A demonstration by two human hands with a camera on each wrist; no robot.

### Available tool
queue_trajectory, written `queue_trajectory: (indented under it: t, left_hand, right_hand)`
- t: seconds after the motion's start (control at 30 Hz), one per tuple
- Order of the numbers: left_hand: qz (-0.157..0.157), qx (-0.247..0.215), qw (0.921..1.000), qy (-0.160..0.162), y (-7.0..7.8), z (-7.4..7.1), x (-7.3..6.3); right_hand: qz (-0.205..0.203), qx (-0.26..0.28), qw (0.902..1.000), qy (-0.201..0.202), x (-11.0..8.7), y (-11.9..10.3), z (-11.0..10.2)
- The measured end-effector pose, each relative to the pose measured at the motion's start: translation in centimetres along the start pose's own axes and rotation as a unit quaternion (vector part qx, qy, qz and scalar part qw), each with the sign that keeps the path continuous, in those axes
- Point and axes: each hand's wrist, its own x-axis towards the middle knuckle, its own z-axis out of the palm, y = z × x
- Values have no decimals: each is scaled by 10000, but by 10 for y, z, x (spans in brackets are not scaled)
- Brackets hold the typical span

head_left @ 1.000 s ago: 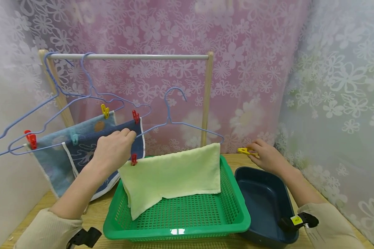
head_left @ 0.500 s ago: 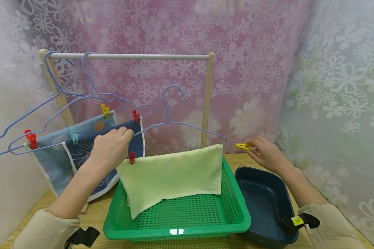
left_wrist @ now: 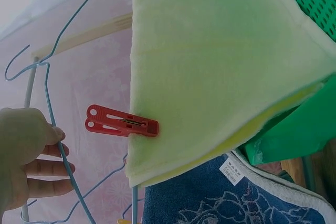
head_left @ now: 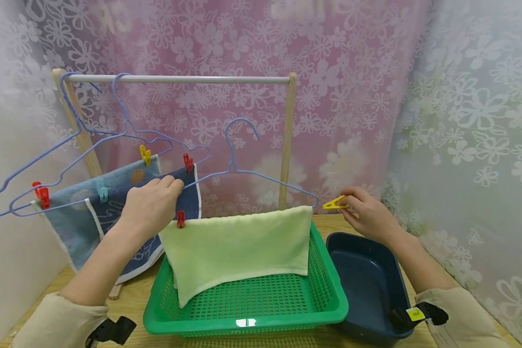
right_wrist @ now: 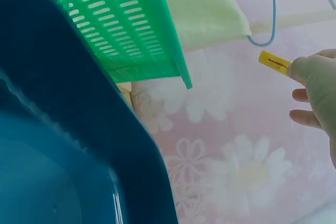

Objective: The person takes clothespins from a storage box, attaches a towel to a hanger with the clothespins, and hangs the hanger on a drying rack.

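Observation:
My left hand grips the left arm of a blue wire hanger. Over the hanger's lower bar drapes a pale green towel, above and partly inside a green basket. A red clothespin fastens the towel near its left end, just below the left hand. To the right, my right hand pinches a yellow clothespin between thumb and fingers. The clothespin's tip points at the towel's right top corner, a short gap from the hanger's curved end, as the right wrist view also shows.
A wooden rack with a metal rod stands behind. Two hangers on its left carry a light blue cloth and a dark blue cloth, both clipped with clothespins. A dark blue basin sits right of the basket.
My left hand has shifted slightly left and lower, and the hanger with the towel has tilted down at its right end. My right hand has brought the yellow clothespin left, closer to the towel's corner.

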Motion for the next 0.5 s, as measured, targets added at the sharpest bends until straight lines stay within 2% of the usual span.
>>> queue_trajectory:
  t: [0.3, 0.5]
  left_hand:
    - [73, 26, 10000, 46, 0, 3, -1]
    - [133, 54, 9998, 117, 0, 3, -1]
  right_hand:
    - [-149, 541, 9981, 272, 10, -11, -1]
    - [-339, 650, 9961, 498, 18, -17, -1]
